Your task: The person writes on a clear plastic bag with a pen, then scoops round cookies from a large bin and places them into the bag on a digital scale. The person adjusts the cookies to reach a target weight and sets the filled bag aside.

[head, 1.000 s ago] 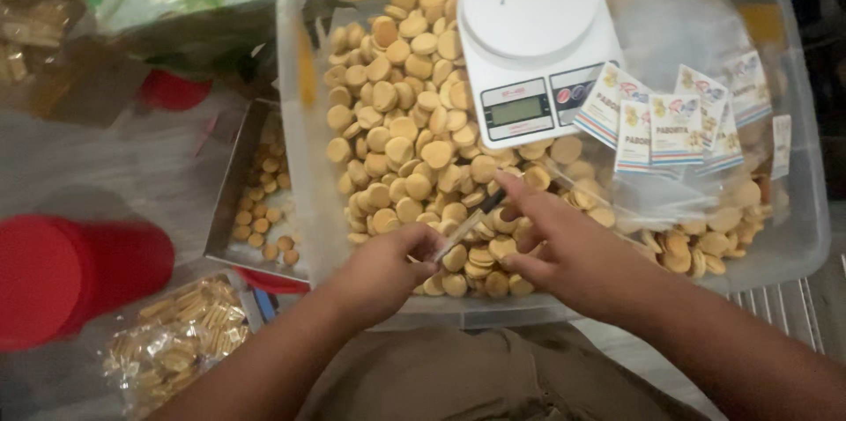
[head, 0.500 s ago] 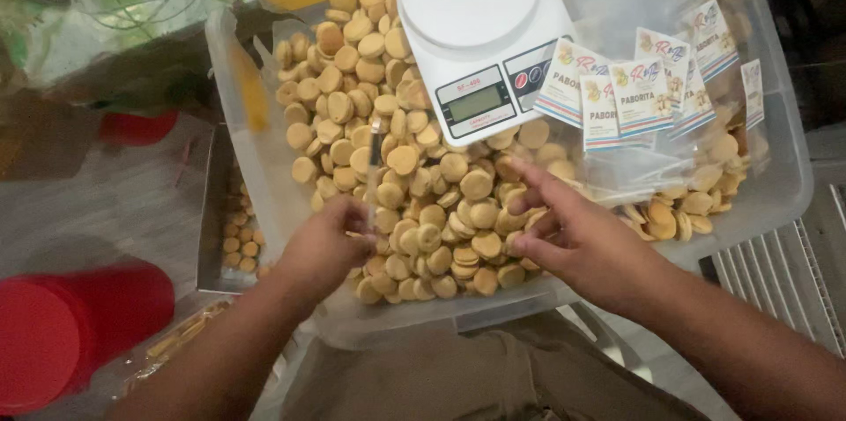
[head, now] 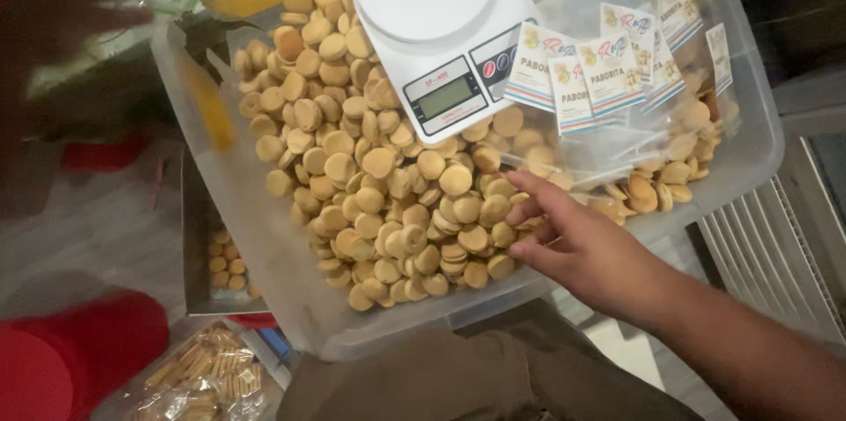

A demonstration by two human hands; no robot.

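A clear plastic bin (head: pixel 264 245) rests on my lap, heaped with small round tan cookies (head: pixel 379 166). A white digital kitchen scale (head: pixel 432 7) lies on the cookies at the back. My right hand (head: pixel 582 249) reaches in from the right, its fingers slightly apart and its fingertips resting on the cookies near the bin's front wall, with nothing gripped. My left hand (head: pixel 62 7) is a dark blur at the upper left, outside the bin. I cannot make out its fingers well.
Clear packets with printed paper labels (head: pixel 608 69) are stacked in the bin's right side. A metal tray holding a few cookies (head: pixel 220 258), a red round container (head: pixel 79 355) and a bag of biscuits (head: pixel 203 381) lie at the left. A white slatted surface (head: pixel 767 245) is at the right.
My left hand has left the cookies and swung up to the upper left. My right hand stays at the front of the pile. The view has shifted so the bin sits further left.
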